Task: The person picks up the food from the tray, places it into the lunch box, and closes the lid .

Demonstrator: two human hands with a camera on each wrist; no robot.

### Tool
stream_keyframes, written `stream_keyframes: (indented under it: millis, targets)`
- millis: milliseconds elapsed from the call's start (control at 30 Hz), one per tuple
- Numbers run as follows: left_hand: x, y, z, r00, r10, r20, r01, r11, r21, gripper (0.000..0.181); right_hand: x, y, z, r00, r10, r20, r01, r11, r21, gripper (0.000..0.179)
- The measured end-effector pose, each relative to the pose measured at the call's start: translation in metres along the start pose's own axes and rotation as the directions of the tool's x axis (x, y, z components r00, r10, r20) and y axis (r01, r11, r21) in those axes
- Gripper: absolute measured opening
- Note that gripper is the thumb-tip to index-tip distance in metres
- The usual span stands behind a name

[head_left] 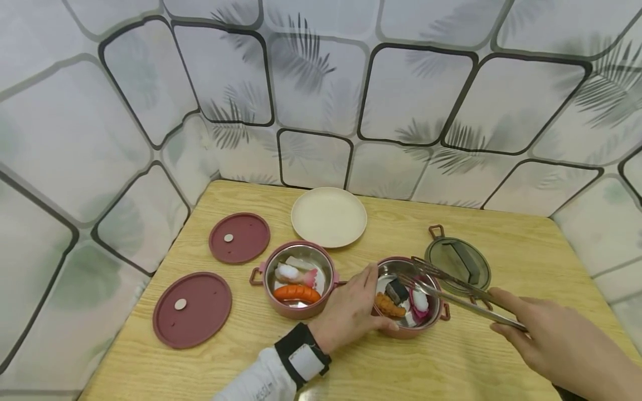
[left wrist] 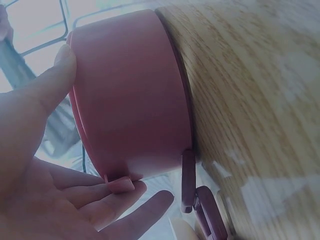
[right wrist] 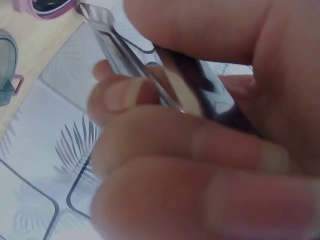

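Now pinching tongs (head_left: pixel 471 306) in the right grip (head_left: pixel 557 328), holding them parted over the pot (head_left: pixel 408 332), bracing its left side with a spread left grip (head_left: pixel 346 314); possibly risking knocking the sushi (head_left: pixel 419 302) inside it askew by closing off-centre.

The round pink pot (head_left: pixel 411 333) stands upright and uncovered, steel inside, the left hand (head_left: pixel 348 312) gripping its side. In it lie a brown lumpy piece (head_left: pixel 389 306), a dark piece (head_left: pixel 397 291) and a white-and-magenta piece (head_left: pixel 419 302). The right hand (head_left: pixel 567 334) holds metal tongs (head_left: pixel 463 303) slanting over it, tips apart.
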State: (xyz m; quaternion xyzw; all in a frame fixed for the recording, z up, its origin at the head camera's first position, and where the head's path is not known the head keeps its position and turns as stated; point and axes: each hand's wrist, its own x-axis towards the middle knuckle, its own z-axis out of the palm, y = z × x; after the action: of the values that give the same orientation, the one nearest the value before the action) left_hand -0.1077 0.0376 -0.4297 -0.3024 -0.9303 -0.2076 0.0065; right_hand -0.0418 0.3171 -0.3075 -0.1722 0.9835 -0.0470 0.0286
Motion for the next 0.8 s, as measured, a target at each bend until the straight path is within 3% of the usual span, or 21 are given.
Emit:
stream_keyframes:
  millis: [200, 367, 600, 800]
  targets:
    - [0.0, -0.001, 0.0, 1.0, -0.004, 0.003, 0.004, 1.0, -0.009, 0.112, 0.023, -0.002, -0.007, 0.997, -0.049, -0.055, 0.051, 0.998, 0.04, 0.045]
    - [-0.001, -0.002, 0.001, 1.0, -0.008, 0.002, 0.008, 1.0, -0.025, 0.112, 0.051, -0.001, -0.005, 0.995, -0.092, -0.047, 0.096, 0.993, 0.073, 0.049]
    - [-0.002, -0.003, 0.001, 1.0, -0.009, 0.002, 0.009, 1.0, -0.001, 0.112, 0.098, 0.004, 0.009, 0.988, -0.145, -0.047, 0.148, 0.985, 0.092, 0.054]
    - [-0.002, -0.004, 0.002, 1.0, 0.013, -0.022, -0.013, 0.999, 0.03, 0.113, 0.143, 0.004, 0.03, 0.981, -0.195, -0.002, 0.194, 0.973, 0.124, 0.056]
